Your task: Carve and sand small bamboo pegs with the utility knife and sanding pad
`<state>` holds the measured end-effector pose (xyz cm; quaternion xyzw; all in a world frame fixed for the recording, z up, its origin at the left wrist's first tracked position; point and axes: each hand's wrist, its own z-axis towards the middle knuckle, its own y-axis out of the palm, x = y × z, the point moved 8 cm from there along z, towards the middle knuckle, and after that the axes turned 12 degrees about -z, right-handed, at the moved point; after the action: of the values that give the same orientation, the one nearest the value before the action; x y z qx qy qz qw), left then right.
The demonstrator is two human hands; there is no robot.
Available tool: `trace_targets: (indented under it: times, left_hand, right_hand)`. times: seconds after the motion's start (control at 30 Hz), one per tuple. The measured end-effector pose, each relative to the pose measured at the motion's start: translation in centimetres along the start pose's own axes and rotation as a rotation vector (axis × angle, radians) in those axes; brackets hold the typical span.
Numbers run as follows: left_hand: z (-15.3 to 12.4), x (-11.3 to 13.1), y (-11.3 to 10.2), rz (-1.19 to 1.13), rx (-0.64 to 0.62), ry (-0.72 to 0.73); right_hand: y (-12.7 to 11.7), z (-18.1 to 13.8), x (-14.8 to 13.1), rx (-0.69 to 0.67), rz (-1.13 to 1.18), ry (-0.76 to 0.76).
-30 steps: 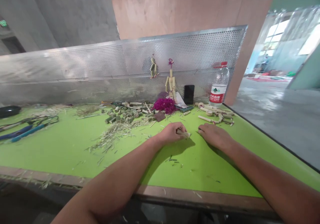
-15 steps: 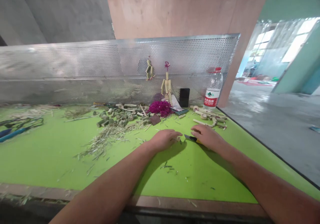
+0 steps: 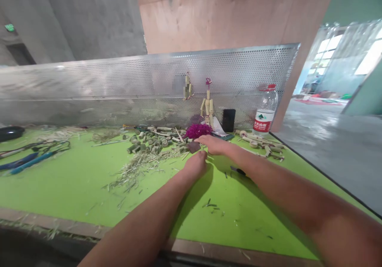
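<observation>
My left hand [image 3: 197,163] is closed over the green tabletop, and its own fingers hide whatever it grips. Just beyond it, my right hand [image 3: 214,145] reaches forward and left with fingers stretched out. Its fingertips are by a flat brown square [image 3: 193,146], and I cannot tell whether they touch it. Behind them lies a bundle of magenta string [image 3: 198,131]. A utility knife [image 3: 238,171] rests on the table, partly covered by my right forearm. To the left sits a heap of short cut bamboo pieces [image 3: 152,141], with thin bamboo shavings [image 3: 131,171] in front.
A jointed bamboo figure [image 3: 208,106] stands against the perforated metal panel [image 3: 119,88], near a black phone [image 3: 229,119]. A water bottle [image 3: 265,112] and more bamboo pieces [image 3: 259,141] are at the right. Blue-handled tools [image 3: 31,163] lie far left.
My right hand has let go of the utility knife and moved forward and left toward the brown square. My left hand has closed further; the pale piece at its fingertips is now hidden. The view has shifted left.
</observation>
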<state>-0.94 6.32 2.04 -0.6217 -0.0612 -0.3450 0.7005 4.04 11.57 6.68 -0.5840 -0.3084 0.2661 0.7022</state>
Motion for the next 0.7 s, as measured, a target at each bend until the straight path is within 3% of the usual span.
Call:
trace_targets:
  times: [0.17, 0.37, 0.53, 0.7]
  left_hand:
    - [-0.2, 0.3, 0.7, 0.005, -0.043, -0.02]
    - [-0.3, 0.6, 0.6, -0.02, -0.069, -0.02]
    - [-0.3, 0.6, 0.4, -0.094, -0.049, -0.035]
    - [-0.3, 0.6, 0.0, -0.282, -0.021, -0.083]
  right_hand:
    - [1.7, 4.0, 0.2, 0.064, -0.011, 0.023]
    - [2.2, 4.1, 1.4, 0.129, -0.001, 0.049]
    - [0.5, 0.6, 3.8, 0.244, 0.077, 0.129]
    - [-2.3, -6.5, 5.7, 0.455, 0.118, 0.218]
